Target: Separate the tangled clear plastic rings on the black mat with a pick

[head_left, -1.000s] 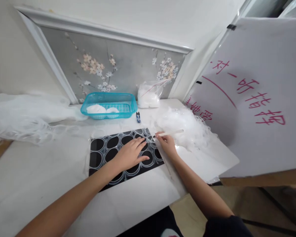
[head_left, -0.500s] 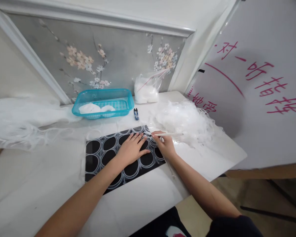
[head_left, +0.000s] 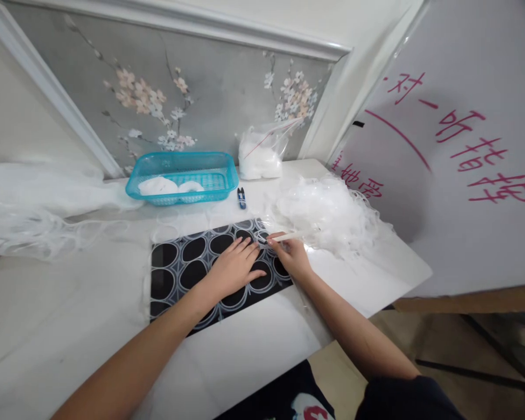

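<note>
A dark sleeve [head_left: 406,399] and dark clothing [head_left: 271,396] with a white-and-red print [head_left: 310,407] are worn.

On the white desk [head_left: 83,297] lies a black patterned sheet [head_left: 163,285], at the centre of the frame. Above it are a blue basket [head_left: 181,159], small snips [head_left: 241,199] and a clear bag [head_left: 261,161]; a white heap [head_left: 26,213] lies at left, a tangled heap [head_left: 328,211] at right.
</note>
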